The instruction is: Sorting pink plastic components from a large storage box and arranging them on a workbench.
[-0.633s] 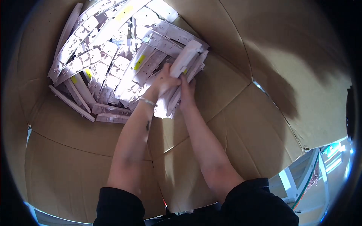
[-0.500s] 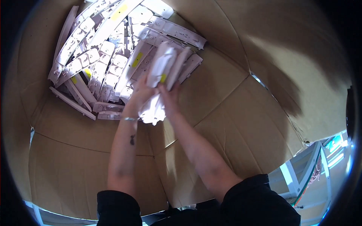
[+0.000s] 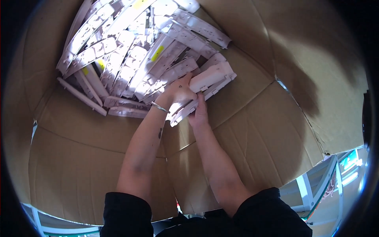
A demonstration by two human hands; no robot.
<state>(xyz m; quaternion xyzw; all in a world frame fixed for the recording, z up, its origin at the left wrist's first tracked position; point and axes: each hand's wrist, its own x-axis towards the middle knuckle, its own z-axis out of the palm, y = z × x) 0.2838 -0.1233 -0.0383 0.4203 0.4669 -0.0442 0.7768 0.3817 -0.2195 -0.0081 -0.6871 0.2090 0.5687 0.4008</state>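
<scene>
Long white plastic parts (image 3: 213, 76), a few nested together and lying aslant, are between my two hands at the right edge of a pile. My left hand (image 3: 181, 91) lies over their upper left side, fingers wrapped round them. From below, my right hand (image 3: 200, 113) grips their lower edge, thumb up along the side. Just beyond the hands is the heap of similar curved white plastic parts (image 3: 195, 41), with clips and holes along them. Some bear yellow labels (image 3: 157, 53). My fingertips are partly hidden, and the exact number of held parts cannot be told.
The heap sits deep in a large cardboard box (image 3: 252, 114), whose tall creased walls surround my arms. A gap shows light at a seam (image 3: 282, 84) on the right wall. Outside, at lower right, stands a white metal frame (image 3: 306, 189).
The held parts have turned from nearly upright to a slant and moved right and lower against the pile. Both hands went right with them, and the view shifted slightly.
</scene>
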